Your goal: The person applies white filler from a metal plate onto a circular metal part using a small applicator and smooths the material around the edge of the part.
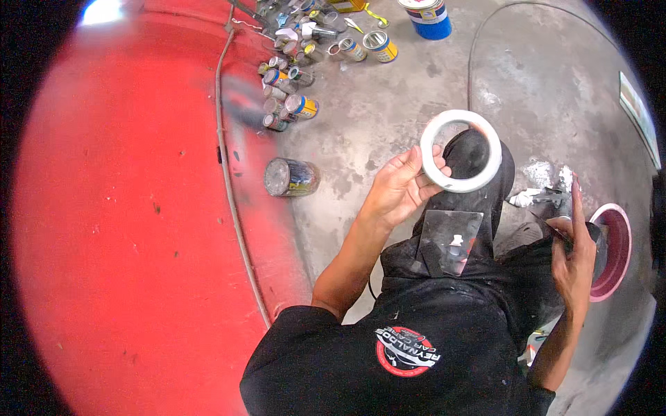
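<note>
A smooth white ring (493, 149) is raised above my knee. My left hand (406, 177) holds it at its left side, thumb outside and fingers curled through the opening. Off to the right, my right hand (573, 267) hangs beside my other leg with its index finger stretched out. A thin dark piece (559, 230) shows at its fingers; its kind is unclear and partly hidden. On my lap lies a flat grey rectangular sheet (449, 239) with a glossy surface.
A red panel (125, 222) fills the left side, with a hose (223, 139) along it. Paint cans (302, 106) crowd the far left floor; a blue can (430, 22) stands at the back. Near my right hand are a pink tub (625, 253) and a white-tipped tool (531, 197).
</note>
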`<action>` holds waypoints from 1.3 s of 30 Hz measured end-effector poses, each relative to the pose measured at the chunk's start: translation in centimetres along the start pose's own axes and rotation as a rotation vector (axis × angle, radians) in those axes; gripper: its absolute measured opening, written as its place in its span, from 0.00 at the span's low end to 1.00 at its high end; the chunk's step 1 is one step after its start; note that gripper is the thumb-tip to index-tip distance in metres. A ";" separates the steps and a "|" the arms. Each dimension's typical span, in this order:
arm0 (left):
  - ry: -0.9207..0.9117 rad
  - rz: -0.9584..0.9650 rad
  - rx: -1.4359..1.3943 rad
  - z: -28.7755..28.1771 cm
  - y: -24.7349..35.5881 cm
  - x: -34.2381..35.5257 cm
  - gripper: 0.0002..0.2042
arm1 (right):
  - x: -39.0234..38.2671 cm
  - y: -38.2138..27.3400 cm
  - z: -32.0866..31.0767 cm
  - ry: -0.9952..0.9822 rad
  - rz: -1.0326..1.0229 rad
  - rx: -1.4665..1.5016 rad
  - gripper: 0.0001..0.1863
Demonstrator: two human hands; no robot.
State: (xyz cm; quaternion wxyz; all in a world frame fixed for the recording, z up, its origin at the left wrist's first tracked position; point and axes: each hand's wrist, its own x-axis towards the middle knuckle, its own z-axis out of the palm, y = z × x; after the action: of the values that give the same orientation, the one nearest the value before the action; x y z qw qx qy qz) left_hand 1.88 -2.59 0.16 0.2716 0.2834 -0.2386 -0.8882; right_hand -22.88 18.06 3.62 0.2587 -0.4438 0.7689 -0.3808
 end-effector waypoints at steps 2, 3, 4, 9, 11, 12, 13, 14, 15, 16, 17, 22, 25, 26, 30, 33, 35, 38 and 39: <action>-0.012 -0.013 0.013 -0.2 0.0 0.1 0.17 | -0.1 0.1 0.1 -0.004 0.001 0.016 0.47; -0.019 -0.019 0.017 -0.3 -0.1 0.2 0.16 | -0.1 0.1 0.1 -0.006 0.001 0.021 0.47; -0.013 -0.018 0.028 -0.4 -0.3 0.3 0.16 | -0.3 0.4 0.2 -0.007 -0.013 0.012 0.47; -0.023 0.014 0.028 -0.2 -0.9 0.1 0.16 | -0.5 0.1 1.1 -0.011 -0.029 -0.027 0.45; -0.027 0.009 0.034 0.1 -1.3 0.1 0.16 | -0.7 -0.2 1.5 -0.001 0.000 -0.058 0.44; -0.031 0.004 0.036 0.2 -1.5 0.1 0.16 | -0.7 -0.4 1.5 0.005 0.017 -0.076 0.44; -0.035 0.003 0.025 0.3 -1.6 0.1 0.16 | -0.7 -0.5 1.5 0.025 -0.014 -0.091 0.43; -0.037 0.002 0.015 0.3 -1.7 0.1 0.16 | -0.6 -0.7 1.6 0.043 -0.045 -0.104 0.43; -0.038 0.002 0.006 0.3 -1.8 0.1 0.16 | -0.6 -0.9 1.6 0.061 -0.076 -0.116 0.43; -0.041 0.016 0.011 0.3 -1.9 0.1 0.15 | -0.6 -1.1 1.7 0.067 -0.049 -0.091 0.42; -0.044 0.031 0.015 0.2 -1.9 0.1 0.15 | -0.6 -1.4 1.6 0.074 -0.021 -0.066 0.42; -0.086 0.080 0.006 0.2 -2.0 0.1 0.14 | -0.8 -1.4 1.5 0.097 -0.002 0.009 0.40; -0.116 0.078 -0.011 0.5 -2.1 -0.1 0.13 | -1.1 -1.6 1.6 0.085 -0.004 0.006 0.40; -0.129 0.075 -0.013 0.6 -2.2 0.0 0.13 | -1.1 -1.8 1.7 0.077 0.013 0.022 0.40; -0.142 0.083 0.001 0.7 -2.9 0.1 0.14 | -1.2 -1.6 2.3 0.136 0.072 0.075 0.36; -0.175 0.121 -0.002 0.8 -3.2 0.3 0.14 | -1.1 -1.4 1.9 0.194 0.103 0.109 0.34; -0.159 0.126 0.013 0.4 -3.3 0.3 0.13 | -0.9 -0.6 2.0 0.254 0.140 0.239 0.33; -0.172 0.128 0.004 -0.2 -3.2 0.1 0.13 | -0.4 0.3 1.9 0.358 0.008 0.235 0.33; -0.179 0.127 -0.003 -0.3 -3.0 0.0 0.13 | -0.3 0.7 1.8 0.371 0.032 0.255 0.34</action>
State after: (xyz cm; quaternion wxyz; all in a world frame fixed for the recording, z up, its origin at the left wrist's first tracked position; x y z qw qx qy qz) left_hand 0.99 -0.46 -1.77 0.3054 0.1869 -0.2782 -0.8913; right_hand -21.75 17.95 2.08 0.1729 -0.3174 0.7559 -0.5458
